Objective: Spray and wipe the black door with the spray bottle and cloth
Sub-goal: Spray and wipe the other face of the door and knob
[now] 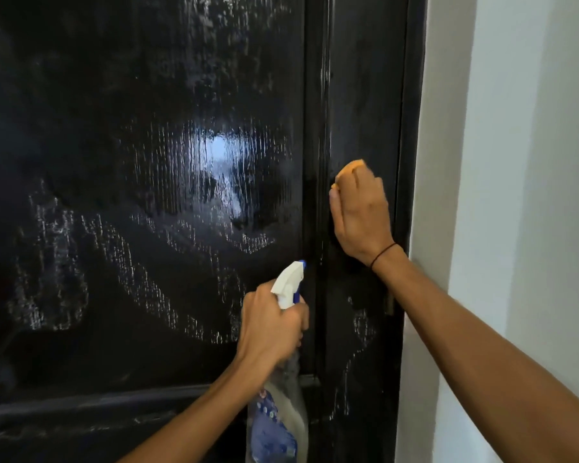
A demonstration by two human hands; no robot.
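So the right hand (360,212) has its fingers curled over the orange cloth (348,168), pressing it flat against the right-hand strip of the black door (147,195), while the left hand (271,324) is wrapped round the neck of the spray bottle (286,285), nozzle aimed at the door lower down. Looks like the wiping step to me. The big panel is streaked wet, so next I'd guess sweeping the cloth left. The white wall (515,162) crowds that right edge.
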